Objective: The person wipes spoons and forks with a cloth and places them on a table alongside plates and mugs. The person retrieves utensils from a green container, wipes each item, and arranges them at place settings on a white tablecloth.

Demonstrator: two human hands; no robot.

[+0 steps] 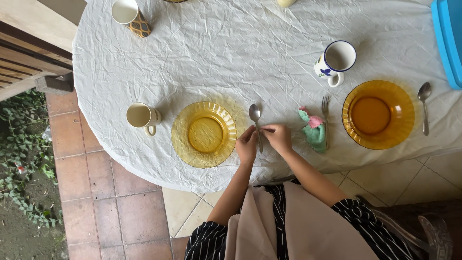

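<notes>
A metal spoon [255, 115] lies on the white tablecloth [240, 53] just right of an amber glass plate [204, 134]. My left hand [247, 146] and my right hand [278, 137] both pinch the spoon's handle, fingers meeting over it near the table's front edge. To the right of my right hand lies a folded green and pink cloth [314, 130] with a fork [326, 120] beside it.
A second amber plate [378, 114] sits at the right with another spoon [424, 106] beside it. A cream mug [141, 116] stands left of the near plate, a white mug with blue rim [337, 61] farther back, a patterned cup [130, 16] at the far left, a blue tray [449, 38] at the right edge.
</notes>
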